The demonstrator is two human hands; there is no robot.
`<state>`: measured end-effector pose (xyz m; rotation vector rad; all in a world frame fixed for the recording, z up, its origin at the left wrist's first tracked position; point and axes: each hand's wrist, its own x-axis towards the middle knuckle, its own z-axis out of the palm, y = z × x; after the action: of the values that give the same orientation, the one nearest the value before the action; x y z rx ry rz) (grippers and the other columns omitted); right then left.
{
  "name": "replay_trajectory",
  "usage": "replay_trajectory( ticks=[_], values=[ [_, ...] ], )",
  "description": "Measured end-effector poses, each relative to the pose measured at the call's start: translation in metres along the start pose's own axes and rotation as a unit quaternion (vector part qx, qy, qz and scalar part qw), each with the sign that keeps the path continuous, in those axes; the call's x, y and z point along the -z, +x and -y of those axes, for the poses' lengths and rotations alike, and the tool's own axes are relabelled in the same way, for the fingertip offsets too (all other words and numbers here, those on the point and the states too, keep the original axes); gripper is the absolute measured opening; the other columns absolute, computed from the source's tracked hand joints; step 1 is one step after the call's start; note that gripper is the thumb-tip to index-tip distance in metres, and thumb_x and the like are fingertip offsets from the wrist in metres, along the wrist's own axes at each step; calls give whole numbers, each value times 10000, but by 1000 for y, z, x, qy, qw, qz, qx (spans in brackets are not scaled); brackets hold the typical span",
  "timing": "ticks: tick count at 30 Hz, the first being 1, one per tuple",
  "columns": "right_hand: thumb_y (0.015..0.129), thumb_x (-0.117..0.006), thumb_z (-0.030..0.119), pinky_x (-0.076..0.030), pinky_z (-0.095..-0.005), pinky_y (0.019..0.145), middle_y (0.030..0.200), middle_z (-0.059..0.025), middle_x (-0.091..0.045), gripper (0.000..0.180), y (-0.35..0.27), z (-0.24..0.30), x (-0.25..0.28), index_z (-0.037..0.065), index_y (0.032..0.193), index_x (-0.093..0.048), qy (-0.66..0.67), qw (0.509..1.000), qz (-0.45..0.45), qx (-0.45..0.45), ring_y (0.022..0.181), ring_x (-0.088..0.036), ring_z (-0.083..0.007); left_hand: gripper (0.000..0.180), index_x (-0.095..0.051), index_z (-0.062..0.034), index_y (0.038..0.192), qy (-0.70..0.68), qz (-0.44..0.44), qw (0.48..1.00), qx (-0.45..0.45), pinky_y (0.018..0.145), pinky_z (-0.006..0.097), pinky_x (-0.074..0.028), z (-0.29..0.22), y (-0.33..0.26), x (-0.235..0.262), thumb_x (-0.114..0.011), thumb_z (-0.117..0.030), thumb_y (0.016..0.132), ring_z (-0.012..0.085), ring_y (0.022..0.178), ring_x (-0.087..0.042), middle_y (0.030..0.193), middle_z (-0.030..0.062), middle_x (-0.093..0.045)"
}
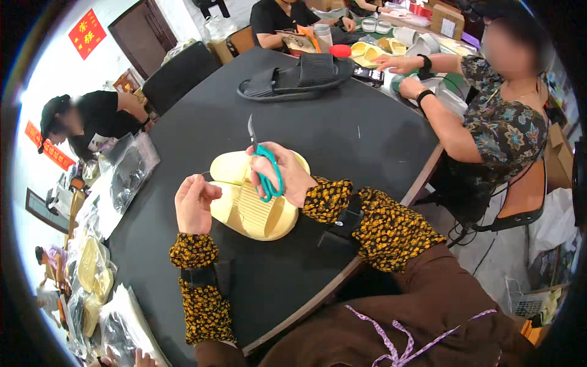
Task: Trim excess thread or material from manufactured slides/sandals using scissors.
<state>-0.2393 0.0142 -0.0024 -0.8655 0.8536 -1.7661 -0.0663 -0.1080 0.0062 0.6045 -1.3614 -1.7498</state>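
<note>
A pair of pale yellow slippers (264, 217) lies side by side on the dark table in front of me. My right hand (288, 172) is closed round scissors (269, 173) with teal handles, over the slippers' straps. Their blades point up and away, past the far slipper's edge. To the left of the slippers, my left hand (195, 202) is raised with thumb and fingers pinched together. A thin dark strand (208, 176) shows between its fingertips and the slippers; what exactly the fingers grip is too small to make out.
Black slippers (296, 78) rest at the table's far side. At the right a person (504, 116) works beside more yellow and grey slippers (367, 54). Bagged slippers (95, 266) and clear plastic bags (128, 165) lie along the left. Another person (275, 24) sits at the back.
</note>
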Motion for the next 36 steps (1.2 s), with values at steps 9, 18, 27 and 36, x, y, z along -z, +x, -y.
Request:
replay_trajectory(
  ticks=[9, 18, 27, 36],
  values=[
    [866, -581, 223, -446, -255, 499, 691, -76, -555, 312, 4, 0, 6, 38, 1091, -470, -4, 1000, -7, 14, 521, -541, -143, 93, -496, -45, 872, 91, 33, 994, 46, 489, 234, -421, 1, 2, -7, -510, -128, 911, 71, 476, -404, 589, -8, -442],
    [856, -592, 224, -451, -257, 490, 697, -72, -554, 318, 4, 0, 2, 36, 1088, -485, 18, 1000, -16, 11, 514, -544, -146, 140, -510, -18, 980, 108, 28, 993, 36, 487, 214, -423, 0, 0, -6, -499, -19, 841, 58, 500, -428, 686, 23, -525],
    [855, -588, 243, -447, -248, 486, 692, -65, -550, 319, 3, 4, -1, 37, 1077, -488, -4, 1000, -26, -5, 510, -538, -135, 243, -537, 50, 1076, 321, 98, 942, 1, 667, 219, -445, 24, 2, -8, -516, -91, 880, 76, 712, -541, 844, 62, -608],
    [863, -589, 254, -449, -245, 488, 694, -67, -550, 327, 5, -3, 2, 37, 1083, -483, -14, 1000, 10, 2, 513, -538, -133, 415, -441, 24, 1246, 313, 172, 930, 83, 759, 256, -465, 20, -6, -32, -538, -122, 870, 130, 868, -588, 909, 101, -621]
  ],
)
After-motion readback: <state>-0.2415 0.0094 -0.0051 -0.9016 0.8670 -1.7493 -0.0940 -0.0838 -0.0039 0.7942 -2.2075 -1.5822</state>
